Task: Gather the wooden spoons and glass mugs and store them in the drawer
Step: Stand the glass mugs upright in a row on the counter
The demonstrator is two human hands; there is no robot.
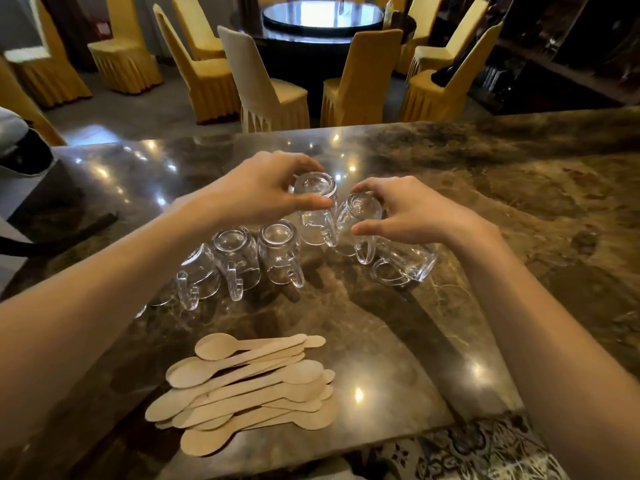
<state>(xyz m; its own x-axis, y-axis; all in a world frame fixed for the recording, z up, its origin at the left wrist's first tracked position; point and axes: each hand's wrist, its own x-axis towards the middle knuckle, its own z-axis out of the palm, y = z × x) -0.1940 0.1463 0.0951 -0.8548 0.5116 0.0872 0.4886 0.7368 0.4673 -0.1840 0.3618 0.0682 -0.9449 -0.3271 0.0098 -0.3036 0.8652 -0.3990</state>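
Observation:
Several clear glass mugs stand upside down in a row on the marble counter (519,202). My left hand (256,192) grips one inverted mug (317,209) by its base. My right hand (412,211) grips the neighbouring inverted mug (358,220), which leans left against the first. Three more mugs (239,258) stand to the left, and another mug (405,263) lies on its side under my right wrist. A pile of flat wooden spoons (249,386) rests near the counter's front edge. No drawer is in view.
Beyond the counter's far edge stand several yellow-covered chairs (207,77) around a round dark table (322,19). A dark object (24,157) sits at the counter's left end. Patterned floor tile (485,452) shows below the front edge.

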